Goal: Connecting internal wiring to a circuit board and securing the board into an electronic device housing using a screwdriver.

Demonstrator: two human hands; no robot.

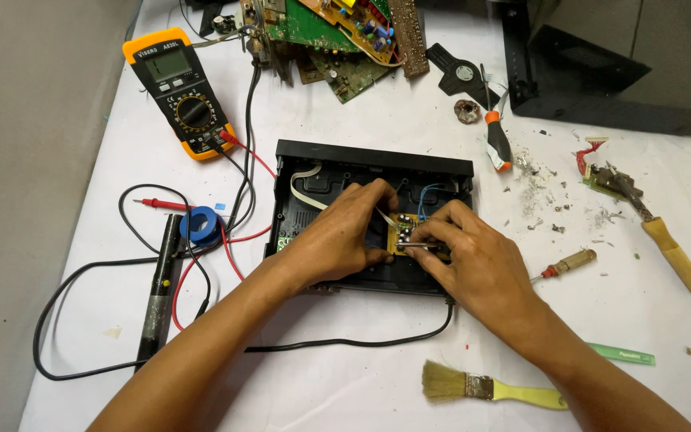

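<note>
A black open electronics case (pixel 377 158) lies on the white table. Inside it sits a small brown circuit board (pixel 403 226), with blue wires (pixel 427 194) and a white flat ribbon cable (pixel 307 182) nearby. My left hand (pixel 337 236) rests in the case, fingers closed on the board's left edge. My right hand (pixel 473 256) holds a thin metal tool (pixel 417 246), apparently tweezers, pressed onto the board. Both hands hide most of the board.
An orange multimeter (pixel 181 92) with red and black leads stands at the back left, by blue tape (pixel 200 224). Loose circuit boards (pixel 337 36) lie at the back. To the right are screwdrivers (pixel 497 144), a soldering iron (pixel 673 252); a yellow-handled brush (pixel 481 388) lies in front.
</note>
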